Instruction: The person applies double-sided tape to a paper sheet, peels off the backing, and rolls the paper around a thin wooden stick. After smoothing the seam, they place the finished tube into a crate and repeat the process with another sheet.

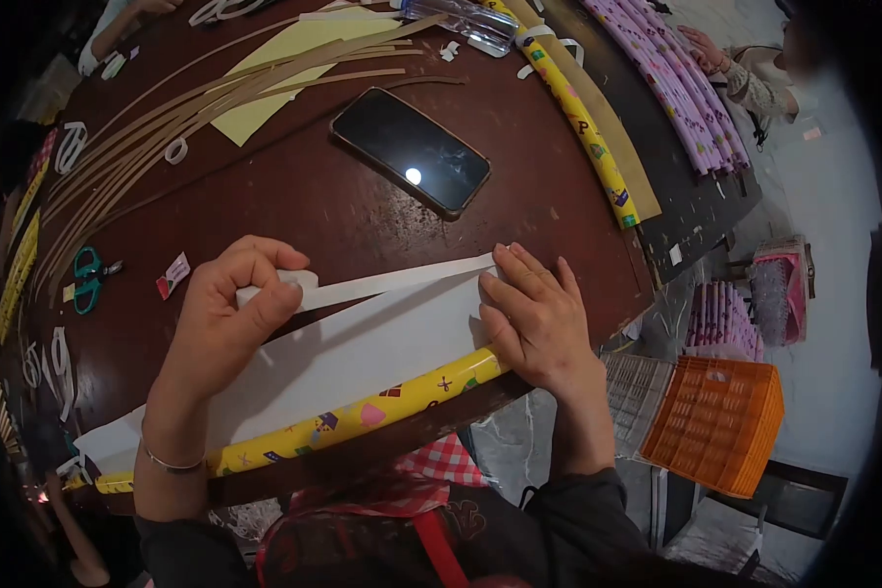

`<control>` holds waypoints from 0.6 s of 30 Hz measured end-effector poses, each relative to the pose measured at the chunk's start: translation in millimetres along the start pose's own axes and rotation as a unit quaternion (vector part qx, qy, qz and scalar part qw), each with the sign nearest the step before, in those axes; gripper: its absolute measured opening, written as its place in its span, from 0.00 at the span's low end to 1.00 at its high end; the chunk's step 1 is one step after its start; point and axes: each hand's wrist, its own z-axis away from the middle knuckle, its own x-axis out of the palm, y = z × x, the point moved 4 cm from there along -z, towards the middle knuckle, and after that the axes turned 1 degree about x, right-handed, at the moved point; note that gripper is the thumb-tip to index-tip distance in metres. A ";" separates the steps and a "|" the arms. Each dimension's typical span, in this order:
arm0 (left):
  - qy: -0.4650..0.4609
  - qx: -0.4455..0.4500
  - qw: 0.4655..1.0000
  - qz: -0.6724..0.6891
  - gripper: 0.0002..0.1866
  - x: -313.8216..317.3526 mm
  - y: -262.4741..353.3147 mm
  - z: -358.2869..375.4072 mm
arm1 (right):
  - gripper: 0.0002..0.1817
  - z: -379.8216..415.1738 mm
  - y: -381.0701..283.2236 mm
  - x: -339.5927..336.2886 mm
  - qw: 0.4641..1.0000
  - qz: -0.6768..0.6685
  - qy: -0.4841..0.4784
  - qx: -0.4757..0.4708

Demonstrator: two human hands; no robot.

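Observation:
My left hand (240,309) is closed around a small roll of white tape (289,284), above the left part of a white sheet. From it a strip of white tape (392,281) stretches to the right. The strip's far end lies under the fingers of my right hand (534,309), which rests spread and flat on the right end of the white sheet (353,358). Along the sheet's near edge runs a yellow patterned roll (363,421), which continues under my left forearm.
A phone (412,152) lies behind my hands. Brown strips (196,108), yellow paper (255,108) and green-handled scissors (87,280) are at the left. Another yellow roll (583,127) lies back right. Beyond are purple rolls (671,88), a person's hand (704,49) and an orange basket (720,421).

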 end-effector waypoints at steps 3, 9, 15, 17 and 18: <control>-0.023 -0.018 0.998 -0.056 0.13 -3.7 0.2 13.3 | 0.19 0.4 0.2 -0.3 1.000 -0.002 -0.001 0.002; -0.013 -0.054 0.997 -0.059 0.08 -23.6 4.3 30.6 | 0.19 0.2 0.1 -0.9 1.000 -0.016 0.001 0.006; 0.042 -0.056 0.991 -0.118 0.11 -57.5 -13.3 69.9 | 0.19 -0.6 -0.8 -2.3 1.000 -0.001 -0.013 0.013; 0.077 -0.061 0.988 -0.118 0.12 -67.7 -14.5 84.3 | 0.18 -0.7 -0.2 -2.3 1.000 -0.002 -0.008 0.009; 0.109 -0.063 0.985 -0.118 0.14 -72.8 -15.9 91.5 | 0.18 -0.7 0.0 -2.4 1.000 -0.002 -0.011 0.010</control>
